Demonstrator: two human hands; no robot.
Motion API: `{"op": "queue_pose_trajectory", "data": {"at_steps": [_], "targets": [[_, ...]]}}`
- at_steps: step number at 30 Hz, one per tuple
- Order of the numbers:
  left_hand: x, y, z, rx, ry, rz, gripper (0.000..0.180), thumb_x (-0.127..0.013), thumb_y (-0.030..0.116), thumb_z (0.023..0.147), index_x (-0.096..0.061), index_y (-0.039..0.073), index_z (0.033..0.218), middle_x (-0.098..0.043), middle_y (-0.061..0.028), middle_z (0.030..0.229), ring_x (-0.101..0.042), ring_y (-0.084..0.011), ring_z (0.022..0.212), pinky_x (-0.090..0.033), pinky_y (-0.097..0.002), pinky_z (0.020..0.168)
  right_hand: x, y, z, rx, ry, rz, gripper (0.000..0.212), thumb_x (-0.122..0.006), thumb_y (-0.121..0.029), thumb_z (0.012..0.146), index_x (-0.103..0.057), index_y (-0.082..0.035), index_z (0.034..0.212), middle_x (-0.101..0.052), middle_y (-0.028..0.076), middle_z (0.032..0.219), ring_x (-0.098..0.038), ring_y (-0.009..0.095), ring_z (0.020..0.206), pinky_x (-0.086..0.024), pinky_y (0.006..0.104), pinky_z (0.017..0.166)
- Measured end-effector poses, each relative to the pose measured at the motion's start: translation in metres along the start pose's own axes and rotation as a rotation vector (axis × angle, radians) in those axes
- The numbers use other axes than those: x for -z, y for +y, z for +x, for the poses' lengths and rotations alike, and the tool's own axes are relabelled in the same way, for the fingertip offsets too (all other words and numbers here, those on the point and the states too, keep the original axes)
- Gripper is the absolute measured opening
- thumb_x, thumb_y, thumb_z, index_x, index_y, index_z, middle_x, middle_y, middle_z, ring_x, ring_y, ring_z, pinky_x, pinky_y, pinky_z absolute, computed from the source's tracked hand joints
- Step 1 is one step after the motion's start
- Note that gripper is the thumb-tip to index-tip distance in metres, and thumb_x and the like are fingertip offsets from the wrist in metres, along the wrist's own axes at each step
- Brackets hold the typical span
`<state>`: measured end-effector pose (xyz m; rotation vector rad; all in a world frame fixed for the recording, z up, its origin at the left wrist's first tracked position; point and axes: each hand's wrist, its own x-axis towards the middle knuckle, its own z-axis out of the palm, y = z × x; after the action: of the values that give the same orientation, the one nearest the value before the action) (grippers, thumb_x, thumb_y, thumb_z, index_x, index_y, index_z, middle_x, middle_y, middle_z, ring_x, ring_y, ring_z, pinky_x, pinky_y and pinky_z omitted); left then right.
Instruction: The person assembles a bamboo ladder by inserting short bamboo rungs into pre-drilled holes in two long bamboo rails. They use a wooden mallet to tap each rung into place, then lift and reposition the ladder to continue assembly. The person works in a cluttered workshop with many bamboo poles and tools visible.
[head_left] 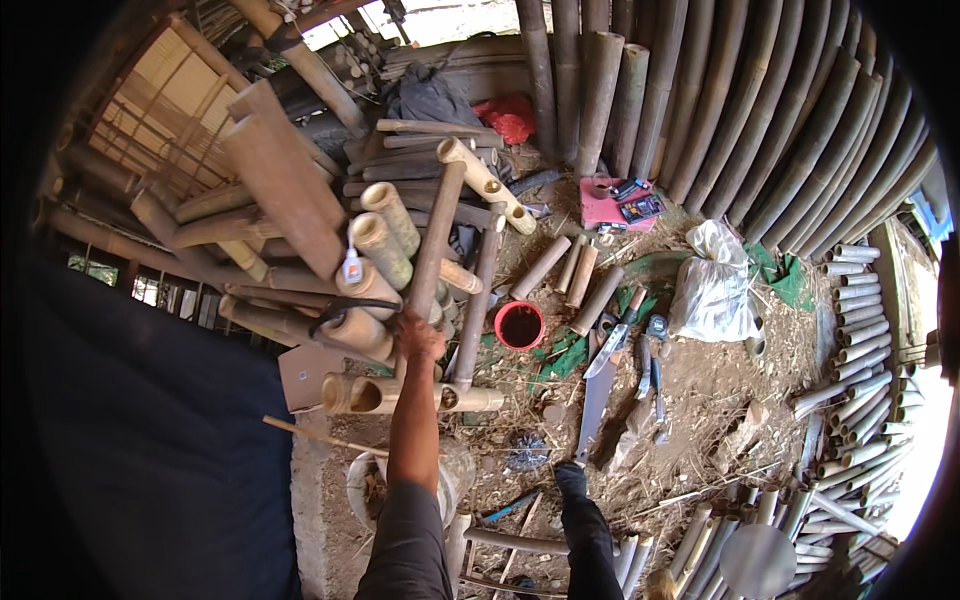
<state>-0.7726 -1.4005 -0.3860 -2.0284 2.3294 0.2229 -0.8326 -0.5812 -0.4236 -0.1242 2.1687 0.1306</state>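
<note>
My left hand [420, 337] is closed around the left upright of a bamboo frame [436, 235], low down near its pale bottom crosspiece [474, 400]. A second upright [481, 305] stands to the right, and a short pale crosspiece with cut holes [487, 186] joins the far end. Left of my hand lie several thick bamboo tubes [376, 240], with a small white bottle [351, 268] on them. My right hand does not show. A dark-clad limb, apparently a leg, comes in at the lower right, its end near the tip of a handsaw [598, 400].
A red container [519, 326] with dark contents stands right of the frame. Beyond it are short bamboo pieces [541, 268], a filled plastic bag [713, 290] and a pink board [603, 207]. Tall poles [725, 95] lean at the back. A white bucket [457, 470] is near my forearm.
</note>
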Motion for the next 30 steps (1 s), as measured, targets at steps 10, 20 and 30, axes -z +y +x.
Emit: {"op": "queue_pose_trajectory", "data": {"at_steps": [10,20,30], "targets": [[-0.004,0.088,-0.011,0.061,-0.064,-0.167,0.066,-0.08,0.036,0.067,-0.051,0.004,0.117,-0.061,-0.0243,0.111,-0.063,-0.0406,0.102,-0.053,-0.0482,0.087,0.0,0.005,0.026,-0.071,-0.011,-0.052,0.027,-0.068,-0.031,0.082,-0.071,-0.009,0.097,-0.071,0.015,0.098,-0.067,0.032,0.094,-0.054,0.0434,0.084],[0.033,0.063,-0.027,-0.116,-0.233,-0.495,0.056,-0.077,0.03,0.059,-0.063,0.003,0.106,-0.069,-0.0191,0.097,-0.067,-0.0347,0.089,-0.052,-0.0415,0.08,-0.008,0.036,0.031,0.094,0.101,-0.108,0.025,-0.057,-0.033,0.088,-0.07,-0.013,0.096,-0.067,0.012,0.088,-0.065,0.028,0.084,-0.051,0.0369,0.071],[0.118,0.04,-0.124,-0.361,-0.307,-0.737,0.06,-0.078,0.026,0.061,-0.061,0.005,0.115,-0.07,-0.0182,0.098,-0.068,-0.0321,0.088,-0.052,-0.0401,0.078,0.017,0.078,-0.088,0.22,-0.099,-0.09,0.025,-0.064,-0.041,0.084,-0.071,-0.027,0.103,-0.068,0.012,0.092,-0.062,0.03,0.086,-0.046,0.0418,0.079]]}}
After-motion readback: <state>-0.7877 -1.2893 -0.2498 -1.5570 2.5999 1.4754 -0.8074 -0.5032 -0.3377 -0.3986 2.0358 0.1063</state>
